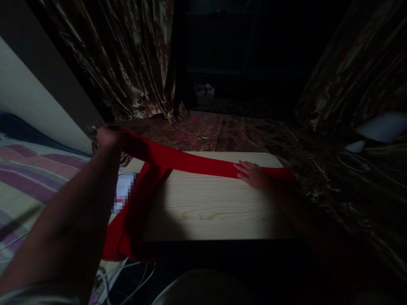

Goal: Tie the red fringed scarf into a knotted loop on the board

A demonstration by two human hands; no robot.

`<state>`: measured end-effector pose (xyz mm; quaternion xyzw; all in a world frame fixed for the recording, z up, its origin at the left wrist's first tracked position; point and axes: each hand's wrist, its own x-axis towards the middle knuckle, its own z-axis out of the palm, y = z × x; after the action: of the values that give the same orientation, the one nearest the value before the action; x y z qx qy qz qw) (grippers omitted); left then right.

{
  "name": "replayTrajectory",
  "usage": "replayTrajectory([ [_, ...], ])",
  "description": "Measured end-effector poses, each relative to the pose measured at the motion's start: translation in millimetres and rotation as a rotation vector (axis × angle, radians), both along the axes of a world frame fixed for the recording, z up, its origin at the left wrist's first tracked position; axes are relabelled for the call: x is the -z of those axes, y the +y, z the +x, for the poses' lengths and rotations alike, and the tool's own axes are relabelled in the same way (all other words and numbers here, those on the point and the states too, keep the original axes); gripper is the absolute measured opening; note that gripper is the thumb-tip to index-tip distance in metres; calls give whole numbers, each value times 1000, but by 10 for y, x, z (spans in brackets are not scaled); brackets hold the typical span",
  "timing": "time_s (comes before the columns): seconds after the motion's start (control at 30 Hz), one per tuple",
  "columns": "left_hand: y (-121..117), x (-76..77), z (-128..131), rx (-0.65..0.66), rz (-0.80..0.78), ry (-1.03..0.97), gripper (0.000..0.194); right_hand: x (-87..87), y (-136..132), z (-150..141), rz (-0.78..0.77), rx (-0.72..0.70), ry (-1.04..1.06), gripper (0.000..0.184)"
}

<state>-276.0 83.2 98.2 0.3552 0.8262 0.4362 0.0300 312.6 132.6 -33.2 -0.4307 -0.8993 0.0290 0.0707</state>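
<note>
A long red cloth (178, 160) stretches across a light wooden board (216, 203). My left hand (106, 136) is raised at the board's far left corner, closed on one end of the red cloth and holding it up. My right hand (254, 173) lies flat on the cloth near the board's far right, fingers stretched out and pressing it down. Another part of the cloth hangs off the board's left side down toward me (127, 228).
A striped bedspread (34, 169) lies to the left. Patterned curtains (127, 63) hang behind, with a patterned rug (222, 131) past the board. White cables (127, 275) trail near the front left. A white object (381, 127) and cords sit at right. The room is dark.
</note>
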Motion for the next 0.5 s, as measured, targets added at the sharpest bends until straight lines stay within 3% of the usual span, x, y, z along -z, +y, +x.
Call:
replayTrajectory([
  [0.13,55,-329,294,-86,131,119,46,-25,147,-188,-41,50,-21,59],
  [0.23,-45,-564,726,43,161,266,46,-27,145,-242,-26,66,-37,59],
  [0.3,-215,-638,1131,213,192,380,44,-29,109,-249,3,72,-55,59],
  [0.4,-632,-534,1856,529,162,512,36,-48,48,-256,43,78,-87,60],
  [0.5,-1107,-193,2526,930,-30,546,28,-69,12,-274,42,87,-100,59],
])
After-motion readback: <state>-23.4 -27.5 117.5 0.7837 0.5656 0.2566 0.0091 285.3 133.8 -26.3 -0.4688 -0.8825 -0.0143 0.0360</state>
